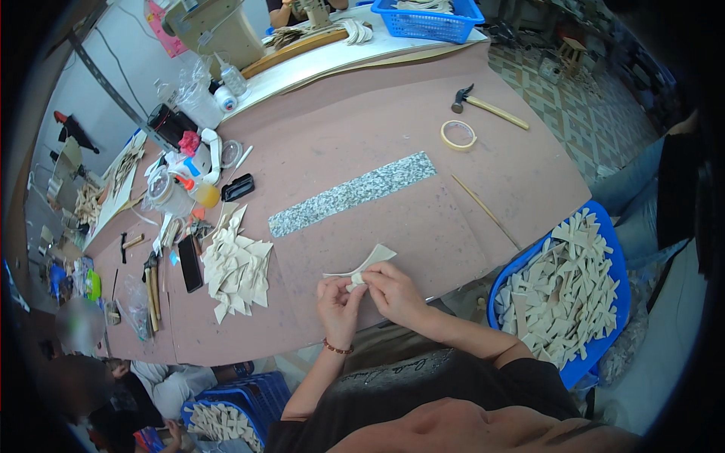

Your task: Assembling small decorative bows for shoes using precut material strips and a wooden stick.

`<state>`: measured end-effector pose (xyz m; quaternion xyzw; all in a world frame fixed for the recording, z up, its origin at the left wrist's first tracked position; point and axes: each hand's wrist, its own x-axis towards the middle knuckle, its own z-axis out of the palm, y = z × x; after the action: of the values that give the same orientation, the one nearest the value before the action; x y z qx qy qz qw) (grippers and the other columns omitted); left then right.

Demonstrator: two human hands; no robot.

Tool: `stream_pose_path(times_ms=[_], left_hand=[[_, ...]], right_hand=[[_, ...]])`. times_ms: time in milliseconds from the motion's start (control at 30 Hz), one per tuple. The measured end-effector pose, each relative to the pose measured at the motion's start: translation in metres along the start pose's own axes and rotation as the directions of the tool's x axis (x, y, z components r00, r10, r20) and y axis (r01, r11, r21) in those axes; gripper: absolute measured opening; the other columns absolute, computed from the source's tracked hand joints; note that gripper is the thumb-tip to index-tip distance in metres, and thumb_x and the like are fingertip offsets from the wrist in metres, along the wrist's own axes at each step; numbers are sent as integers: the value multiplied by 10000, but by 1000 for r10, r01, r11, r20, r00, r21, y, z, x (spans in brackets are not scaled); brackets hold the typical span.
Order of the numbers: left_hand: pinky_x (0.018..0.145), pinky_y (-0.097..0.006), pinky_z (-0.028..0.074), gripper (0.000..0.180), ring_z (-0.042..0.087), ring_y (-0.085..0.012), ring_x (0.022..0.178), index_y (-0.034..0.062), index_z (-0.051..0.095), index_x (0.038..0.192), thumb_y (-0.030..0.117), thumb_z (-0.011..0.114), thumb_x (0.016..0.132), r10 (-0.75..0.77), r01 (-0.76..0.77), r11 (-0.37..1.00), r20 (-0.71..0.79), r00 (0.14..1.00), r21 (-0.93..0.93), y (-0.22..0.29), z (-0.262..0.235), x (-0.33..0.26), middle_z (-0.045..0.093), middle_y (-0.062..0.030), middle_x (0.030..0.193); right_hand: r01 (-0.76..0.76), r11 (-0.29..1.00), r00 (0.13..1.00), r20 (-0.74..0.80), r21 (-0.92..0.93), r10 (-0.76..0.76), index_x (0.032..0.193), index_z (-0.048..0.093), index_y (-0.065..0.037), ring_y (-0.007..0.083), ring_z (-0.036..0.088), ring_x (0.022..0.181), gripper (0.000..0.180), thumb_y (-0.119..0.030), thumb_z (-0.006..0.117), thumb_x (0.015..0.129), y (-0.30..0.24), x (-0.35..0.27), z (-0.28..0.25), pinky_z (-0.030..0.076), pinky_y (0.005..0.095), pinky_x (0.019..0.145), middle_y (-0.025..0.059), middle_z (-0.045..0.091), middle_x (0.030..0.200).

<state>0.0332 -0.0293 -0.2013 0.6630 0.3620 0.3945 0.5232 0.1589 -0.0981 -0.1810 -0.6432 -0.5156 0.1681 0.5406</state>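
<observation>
Cream fabric piece (pixel 368 266), a curved, pointed cut-out, sits pinched between both hands just above the near edge of the pinkish-brown worktable (pixel 393 136). Left hand (pixel 337 307) grips its lower end with thumb and fingertips closed on the material, a beaded bracelet (pixel 337 349) on that wrist; right hand (pixel 393 294) clamps the same piece from the other side, fingers curled over it, so the two hands touch around it while its pointed tip sticks up and away from the person. Just to the left on the table lies a loose pile of matching cream pieces (pixel 236 270), and beside that a dark phone (pixel 189 263) lying flat. Beyond the hands, a long speckled grey strip (pixel 353 193) runs diagonally across the tabletop. Farther out there is a roll of tape (pixel 458 135), a hammer (pixel 487 107) with a pale wooden handle, and a thin wooden stick (pixel 485 212) near the right edge. Off the table's right corner, a blue basket (pixel 615 264) is heaped with more cream cut-outs, well apart from the hands. Along the left side it is crowded: bottles, plastic cups, small tools. At the far end another blue basket (pixel 430 26) stands by a sewing machine (pixel 215 30), and below left a third blue basket (pixel 257 396) holds more pieces.
</observation>
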Motion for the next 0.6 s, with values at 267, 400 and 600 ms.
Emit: stream_pose_path(times_ms=[267, 400, 600], left_hand=[[567, -209, 434, 109, 527, -72, 671, 18, 671, 868, 39, 744, 790, 222, -243, 956, 133, 966, 165, -4, -21, 10, 553, -32, 864], [602, -201, 449, 196, 534, -66, 712, 25, 618, 947, 14, 739, 794, 175, -224, 959, 258, 950, 175, 0, -25, 14, 567, -23, 844], [637, -192, 491, 444, 581, -68, 724, 59, 436, 1080, -49, 742, 776, -161, 350, 846, 433, 887, -403, 6, -34, 27, 587, -24, 815]], right_hand=[[-423, 815, 897, 307, 395, 317, 1017, 651, 27, 145, 651, 708, 157, -74, 612, 903, 24, 10, -3, 540, 275, 658, 89, 675, 877], [-708, 487, 700, 598, 512, 389, 1002, 650, 47, 117, 652, 734, 188, -123, 604, 935, 31, 19, -14, 567, 247, 685, 77, 678, 889], [-733, 569, 619, 712, 373, 330, 997, 665, 17, 106, 651, 718, 162, -121, 616, 927, 36, 10, -17, 561, 243, 650, 65, 674, 858]])
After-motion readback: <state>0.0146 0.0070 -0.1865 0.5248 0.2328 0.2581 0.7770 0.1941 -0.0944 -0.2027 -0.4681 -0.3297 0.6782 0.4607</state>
